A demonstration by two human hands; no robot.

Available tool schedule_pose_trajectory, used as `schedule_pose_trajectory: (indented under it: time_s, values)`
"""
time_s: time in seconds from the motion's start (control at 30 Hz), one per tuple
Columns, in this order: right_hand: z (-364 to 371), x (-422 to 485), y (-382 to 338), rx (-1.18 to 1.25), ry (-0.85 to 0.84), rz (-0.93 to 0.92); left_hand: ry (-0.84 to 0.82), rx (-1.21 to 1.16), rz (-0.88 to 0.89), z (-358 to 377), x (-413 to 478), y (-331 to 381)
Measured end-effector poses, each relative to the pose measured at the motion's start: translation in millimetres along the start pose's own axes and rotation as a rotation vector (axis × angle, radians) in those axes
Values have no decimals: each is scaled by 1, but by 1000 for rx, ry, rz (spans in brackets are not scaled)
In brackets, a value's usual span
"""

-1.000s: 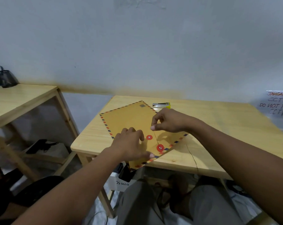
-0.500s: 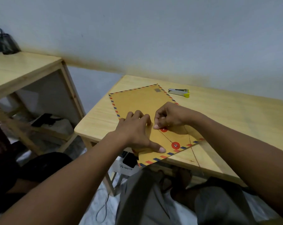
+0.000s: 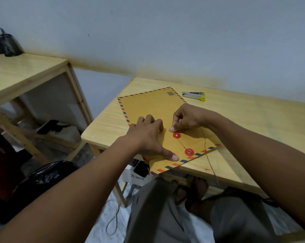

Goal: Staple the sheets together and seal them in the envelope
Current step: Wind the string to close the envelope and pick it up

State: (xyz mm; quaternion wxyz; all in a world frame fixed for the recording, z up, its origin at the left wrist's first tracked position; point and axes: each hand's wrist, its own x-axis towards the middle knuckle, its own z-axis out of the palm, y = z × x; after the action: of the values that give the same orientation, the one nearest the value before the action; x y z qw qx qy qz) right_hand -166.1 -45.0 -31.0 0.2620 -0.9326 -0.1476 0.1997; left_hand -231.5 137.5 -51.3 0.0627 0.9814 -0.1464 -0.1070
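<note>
A brown envelope (image 3: 153,109) with a red-and-blue striped border lies at an angle on the wooden table (image 3: 244,120), its flap end hanging a little over the near edge. Two red string buttons show on it, the upper button (image 3: 176,135) and the lower button (image 3: 189,152), with a thin string (image 3: 182,144) running between them. My left hand (image 3: 148,137) presses flat on the envelope, thumb stretched toward the lower button. My right hand (image 3: 186,119) pinches the string just above the upper button; the string trails off past the table edge. No sheets are visible.
A small stapler (image 3: 193,95) with a yellow end lies beyond the envelope's far corner. A second wooden table (image 3: 25,74) stands to the left with a dark bag (image 3: 4,44) on it. Under the table sit my legs, a white box (image 3: 136,178) and cables.
The view has dropped and closed in on the table. My right hand has come down to the upper button with the string, which now runs between both buttons. My left hand stays pressed on the envelope.
</note>
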Motion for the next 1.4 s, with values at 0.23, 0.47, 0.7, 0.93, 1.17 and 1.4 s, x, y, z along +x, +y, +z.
schedule_pose_trajectory:
  time_s: [0.23,0.47,0.7,0.93,1.17,1.4]
  values:
    - [2,-27,20,-4,139,7,7,-36,-16,2,-4,0]
    - [23,-97,42,-314,467,-206,-26,-118,-61,0,-11,9]
    - [49,-145,26,-766,360,-311,-38,-199,-78,4,-14,9]
    - [59,-139,5,-757,284,-322,-15,-197,-59,9,-16,7]
    - [44,-87,-8,-629,196,-299,-31,-185,2,11,-18,-5]
    - [17,-22,-15,-327,108,-200,-4,-151,49,13,-19,-8]
